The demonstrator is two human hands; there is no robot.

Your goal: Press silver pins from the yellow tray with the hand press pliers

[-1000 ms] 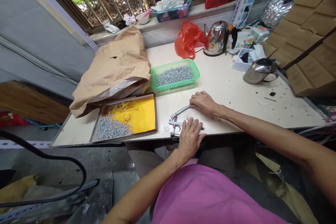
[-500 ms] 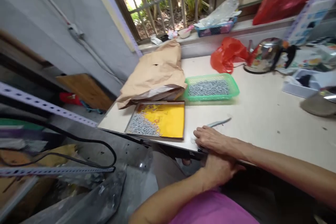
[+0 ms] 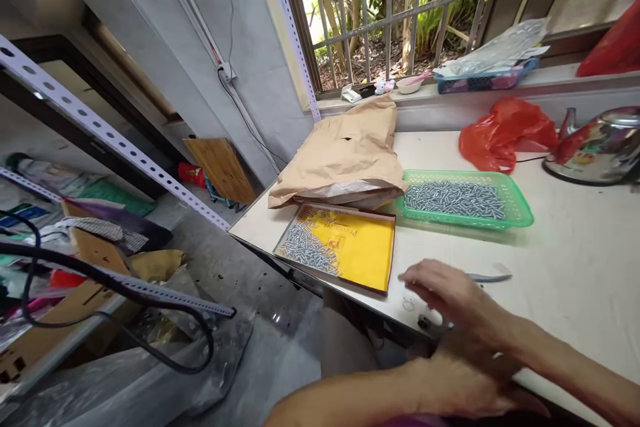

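Observation:
My right hand (image 3: 445, 293) lies flat on the pale table (image 3: 575, 267) near its front edge, fingers stretched out over a metal hand tool. Only the tool's curved handle (image 3: 489, 277) shows past the fingers. My left hand (image 3: 465, 373) sits at the table's edge just below and partly under the right forearm; its fingers are hidden and blurred. To the left of the hands lies a shallow yellow-lined box (image 3: 360, 250) with a heap of small metal screws (image 3: 307, 250). Behind it stands a green basket (image 3: 523, 219) holding several more screws.
A brown paper sack (image 3: 350, 153) lies behind the box. A red plastic bag (image 3: 500, 133) and a steel kettle (image 3: 595, 147) stand at the back right under the barred window. A perforated shelf rail (image 3: 100, 127), a black cable (image 3: 165, 307) and clutter fill the floor at left.
The view has swung left and up toward the window. Both hands have slid to the table's front edge, the left one dropping off the tool and under the right forearm.

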